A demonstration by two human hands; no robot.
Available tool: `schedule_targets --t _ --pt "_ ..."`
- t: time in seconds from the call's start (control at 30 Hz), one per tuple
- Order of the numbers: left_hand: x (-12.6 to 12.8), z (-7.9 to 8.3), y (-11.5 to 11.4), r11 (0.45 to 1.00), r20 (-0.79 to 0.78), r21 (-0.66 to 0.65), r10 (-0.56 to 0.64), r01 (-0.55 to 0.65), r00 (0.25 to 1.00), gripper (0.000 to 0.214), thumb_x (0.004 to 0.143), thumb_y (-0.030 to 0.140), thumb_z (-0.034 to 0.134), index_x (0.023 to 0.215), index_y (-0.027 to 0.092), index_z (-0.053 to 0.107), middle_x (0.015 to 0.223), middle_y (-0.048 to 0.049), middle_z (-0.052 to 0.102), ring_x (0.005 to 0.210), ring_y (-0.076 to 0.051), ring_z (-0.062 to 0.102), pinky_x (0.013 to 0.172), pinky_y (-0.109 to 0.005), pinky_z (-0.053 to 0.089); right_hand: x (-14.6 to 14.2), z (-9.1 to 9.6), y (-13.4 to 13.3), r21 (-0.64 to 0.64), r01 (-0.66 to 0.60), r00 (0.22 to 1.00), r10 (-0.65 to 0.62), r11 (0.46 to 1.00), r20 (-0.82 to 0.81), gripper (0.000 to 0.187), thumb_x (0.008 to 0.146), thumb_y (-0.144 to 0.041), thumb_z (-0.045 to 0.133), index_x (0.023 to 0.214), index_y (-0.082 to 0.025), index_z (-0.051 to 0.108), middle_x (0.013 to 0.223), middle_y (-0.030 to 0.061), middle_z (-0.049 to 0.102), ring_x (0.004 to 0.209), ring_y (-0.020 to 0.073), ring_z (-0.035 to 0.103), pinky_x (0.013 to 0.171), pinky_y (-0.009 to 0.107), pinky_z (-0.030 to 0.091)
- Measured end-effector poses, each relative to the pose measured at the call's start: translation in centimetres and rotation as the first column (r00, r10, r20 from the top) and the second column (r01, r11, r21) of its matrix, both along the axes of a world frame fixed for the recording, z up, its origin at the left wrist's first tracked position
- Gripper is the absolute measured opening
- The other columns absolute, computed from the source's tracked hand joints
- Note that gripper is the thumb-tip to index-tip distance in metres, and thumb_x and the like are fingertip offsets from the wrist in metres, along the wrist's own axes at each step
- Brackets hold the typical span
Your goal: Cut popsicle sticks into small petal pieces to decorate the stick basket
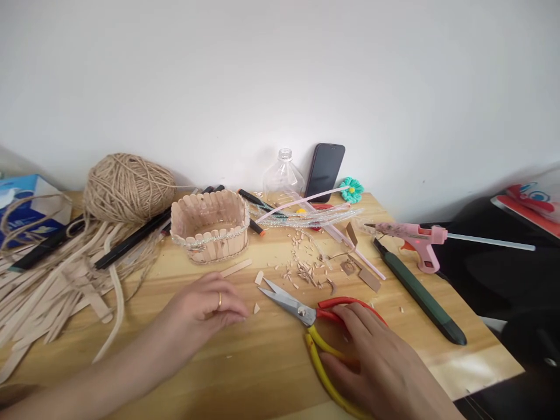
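Observation:
My right hand (376,361) has its fingers in the handles of a pair of scissors (301,313) with one red and one yellow handle. The blades lie slightly parted, low over the wooden table, pointing left. Facing them, my left hand (210,309) wears a ring and has its fingers bent together with the thumb; anything pinched there is hidden. Just behind it lies a cut craft stick (236,268). Small stick offcuts (259,277) are near the blade tips. Beyond stands an oval basket (219,245) of craft sticks, its outside banded with sparkly trim.
Wood chips (304,268) litter the table (271,373). At right lie a pink glue gun (422,239) and a green cutter (420,291). A twine ball (129,186), markers and loose sticks (56,297) fill the left. A clear bottle (284,175) and phone (325,172) stand by the wall.

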State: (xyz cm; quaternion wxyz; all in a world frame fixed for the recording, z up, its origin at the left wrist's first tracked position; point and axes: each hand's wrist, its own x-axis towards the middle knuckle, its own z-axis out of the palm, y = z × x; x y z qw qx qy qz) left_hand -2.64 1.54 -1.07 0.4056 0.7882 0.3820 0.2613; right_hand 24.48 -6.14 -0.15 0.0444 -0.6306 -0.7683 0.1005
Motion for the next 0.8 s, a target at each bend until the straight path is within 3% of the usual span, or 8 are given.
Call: schedule_targets --t 0.27,0.5,0.67,0.8 --pt "0.0 -0.5 0.1 0.999 0.014 0.054 0.003 -0.004 1.000 0.015 0.082 0.016 0.057 0.077 0.024 0.069 0.073 -0.0002 0.068 0.074 -0.015 0.059 0.071 -0.024 0.045 -0.1 0.6 0.6 0.013 -0.033 0.999 0.033 0.999 -0.015 0.032 0.073 -0.023 0.057 0.104 -0.019 0.054 0.103 0.0109 0.063 0.086 0.0255 0.065 0.069 0.037 0.056" --pt "0.0 -0.6 0.4 0.981 0.030 0.195 -0.009 0.003 1.000 0.014 0.084 0.014 0.054 0.076 0.021 0.064 0.071 0.0007 0.065 0.071 -0.013 0.058 0.066 -0.021 0.045 0.6 1.4 1.1 0.129 -0.200 0.976 0.186 0.971 0.111 0.031 0.072 -0.027 0.062 0.102 -0.020 0.058 0.095 0.0077 0.067 0.080 0.0253 0.066 0.060 0.033 0.056" --pt "0.0 -0.3 0.8 0.957 0.031 0.289 -0.009 -0.001 0.999 0.014 0.082 0.010 0.055 0.077 0.021 0.063 0.070 0.0031 0.064 0.068 -0.011 0.057 0.063 -0.018 0.046 0.5 2.8 4.7 0.213 -0.193 0.981 0.183 0.958 0.065 0.011 0.084 -0.026 0.054 0.084 -0.019 0.063 0.081 0.0075 0.066 0.072 0.0232 0.064 0.061 0.034 0.052" --pt "-0.1 -0.3 1.0 0.946 0.001 0.325 -0.020 0.019 1.000 0.016 0.081 0.008 0.055 0.080 0.022 0.062 0.073 0.0047 0.065 0.071 -0.010 0.057 0.066 -0.018 0.046 -0.4 2.5 9.1 0.203 -0.199 0.980 0.193 0.959 0.049 0.020 0.086 -0.011 0.049 0.101 -0.015 0.061 0.091 0.0099 0.063 0.082 0.0234 0.061 0.071 0.036 0.049"
